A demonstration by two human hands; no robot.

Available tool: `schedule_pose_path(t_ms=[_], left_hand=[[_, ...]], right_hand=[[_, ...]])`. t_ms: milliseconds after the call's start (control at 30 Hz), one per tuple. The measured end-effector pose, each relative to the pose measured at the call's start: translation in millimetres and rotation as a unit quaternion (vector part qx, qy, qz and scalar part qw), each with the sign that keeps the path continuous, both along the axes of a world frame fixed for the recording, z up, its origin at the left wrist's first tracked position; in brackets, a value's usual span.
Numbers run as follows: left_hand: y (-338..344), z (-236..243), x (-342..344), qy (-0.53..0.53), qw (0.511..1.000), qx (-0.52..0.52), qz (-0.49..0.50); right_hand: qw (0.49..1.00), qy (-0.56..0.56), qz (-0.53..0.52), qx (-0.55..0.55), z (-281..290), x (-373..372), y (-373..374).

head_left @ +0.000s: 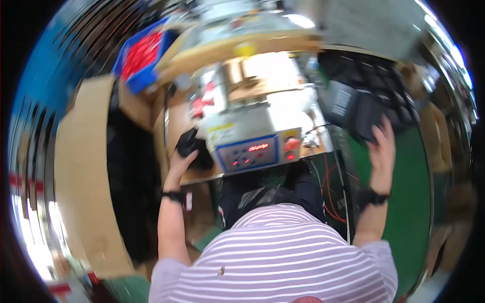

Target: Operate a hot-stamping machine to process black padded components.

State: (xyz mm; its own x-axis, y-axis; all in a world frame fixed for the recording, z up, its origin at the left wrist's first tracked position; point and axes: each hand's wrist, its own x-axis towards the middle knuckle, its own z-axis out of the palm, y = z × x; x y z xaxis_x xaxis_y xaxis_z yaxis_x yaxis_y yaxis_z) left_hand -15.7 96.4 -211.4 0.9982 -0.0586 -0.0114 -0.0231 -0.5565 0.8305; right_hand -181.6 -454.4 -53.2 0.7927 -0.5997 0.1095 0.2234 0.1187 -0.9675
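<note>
My left hand (pixel 183 160) is at the left front of the worktable, its thumb and fingers closed around a soft black item (pixel 188 143). More black material lies beside it, next to a machine (pixel 247 144) with a blue-framed control panel and lit red digits. At the right, my right hand (pixel 382 149) has its fingers stretched apart and touching the near edge of a black pouch-like piece (pixel 366 118). That piece lies on rows of similar black pieces (pixel 366 70). Blur hides their exact kind.
A blue bin (pixel 121 65) of red pieces stands at the far left. Beside my left arm is a tall open cardboard box (pixel 83 171) with dark contents. Red wires (pixel 331 194) hang right of my legs. A green surface (pixel 404 212) lies under my right arm.
</note>
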Motion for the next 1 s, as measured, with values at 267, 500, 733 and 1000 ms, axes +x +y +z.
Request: schedule_pose_path(t_ms=[267, 500, 733, 1000], left_hand=[[-1.8, 75.2, -28.2, -0.044, 0.977, 0.199, 0.066], [-55.2, 202.0, -36.8, -0.227, 0.957, 0.093, -0.152], [-166.8, 236.3, 51.5, -0.314, 0.865, 0.107, -0.376], [-221.1, 229.5, 110.1, -0.027, 0.844, 0.357, -0.400]], right_hand=[[0.961, 0.196, -0.171, 0.089, -190.6, -209.7, -171.4], [0.924, 0.224, -0.217, -0.223, -131.4, -114.9, -107.7], [0.975, 0.117, -0.035, -0.185, -76.6, -38.4, -24.3], [0.984, 0.149, -0.031, -0.087, -59.1, -70.8, -12.6]])
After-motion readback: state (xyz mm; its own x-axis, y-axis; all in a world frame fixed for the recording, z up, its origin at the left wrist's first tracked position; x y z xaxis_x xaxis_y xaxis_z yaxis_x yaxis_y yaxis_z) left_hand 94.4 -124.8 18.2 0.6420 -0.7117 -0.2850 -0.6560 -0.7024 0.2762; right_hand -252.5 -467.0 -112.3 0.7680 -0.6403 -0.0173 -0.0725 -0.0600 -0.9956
